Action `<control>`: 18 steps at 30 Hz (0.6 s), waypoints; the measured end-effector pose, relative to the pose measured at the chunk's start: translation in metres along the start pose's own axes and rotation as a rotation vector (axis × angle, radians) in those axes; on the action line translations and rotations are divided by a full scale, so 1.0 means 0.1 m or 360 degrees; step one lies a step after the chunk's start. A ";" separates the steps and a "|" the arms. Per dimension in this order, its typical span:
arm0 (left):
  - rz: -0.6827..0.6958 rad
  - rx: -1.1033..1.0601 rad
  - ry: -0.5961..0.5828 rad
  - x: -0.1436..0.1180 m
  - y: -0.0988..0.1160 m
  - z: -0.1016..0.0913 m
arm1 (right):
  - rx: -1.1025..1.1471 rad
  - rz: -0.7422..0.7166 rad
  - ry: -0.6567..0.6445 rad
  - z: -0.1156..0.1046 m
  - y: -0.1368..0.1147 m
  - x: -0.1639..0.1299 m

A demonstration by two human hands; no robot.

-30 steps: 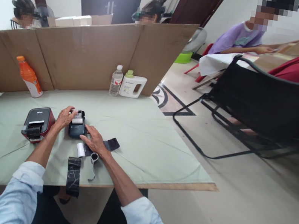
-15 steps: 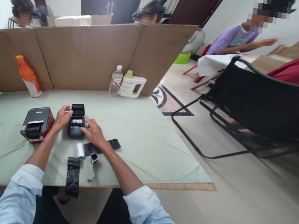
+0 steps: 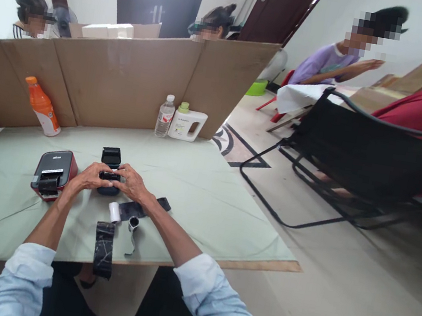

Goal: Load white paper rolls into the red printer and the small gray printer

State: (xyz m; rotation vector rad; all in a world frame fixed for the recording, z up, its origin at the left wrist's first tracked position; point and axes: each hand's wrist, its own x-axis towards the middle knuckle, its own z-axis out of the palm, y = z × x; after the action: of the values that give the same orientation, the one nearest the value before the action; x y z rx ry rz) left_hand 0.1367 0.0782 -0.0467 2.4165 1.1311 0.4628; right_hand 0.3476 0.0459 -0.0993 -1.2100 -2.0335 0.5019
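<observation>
Crowding in from both sides, the bare left hand (image 3: 90,176) and the bare right hand (image 3: 132,182) are working at a small dark plastic device (image 3: 108,191), which is sitting on the pale green cloth-covered table (image 3: 208,195) with its black flip-up lid (image 3: 111,156) standing open behind. Each thumb is staying apart from the fingers, tips hovering at or touching the device's opening; can't tell if they're pinching anything, tbh. A boxy red-and-black machine (image 3: 53,175) is sitting left of the device, near the left forearm. Closer to the wearer than the device, a small white roll (image 3: 114,212) is lying beside a flat black strip (image 3: 131,211), and a crinkled black strip (image 3: 104,248) is hanging over the edge. Behind the device, an orange bottle (image 3: 43,107) is leaning off to the left.
</observation>
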 end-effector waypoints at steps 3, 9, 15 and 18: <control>-0.0040 0.0076 0.0035 -0.04 0.04 -0.02 | 0.0021 -0.0032 0.0043 -0.03 -0.01 -0.02; -0.0157 0.0205 0.0260 -0.05 0.17 -0.02 | 0.0139 -0.0062 0.0088 -0.08 -0.08 0.02; -0.0075 0.0040 0.0278 -0.12 0.19 -0.01 | 0.0330 0.0023 0.0078 -0.11 -0.17 0.10; -0.0087 -0.0047 0.0272 -0.14 0.16 -0.01 | 0.0435 0.0030 0.0121 -0.13 -0.19 0.11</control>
State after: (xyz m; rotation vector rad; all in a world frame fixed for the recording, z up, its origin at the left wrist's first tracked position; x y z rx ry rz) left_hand 0.1374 0.0581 -0.0393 2.3500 1.2486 0.6742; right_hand 0.3423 0.0457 -0.0748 -1.0663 -1.8225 0.7072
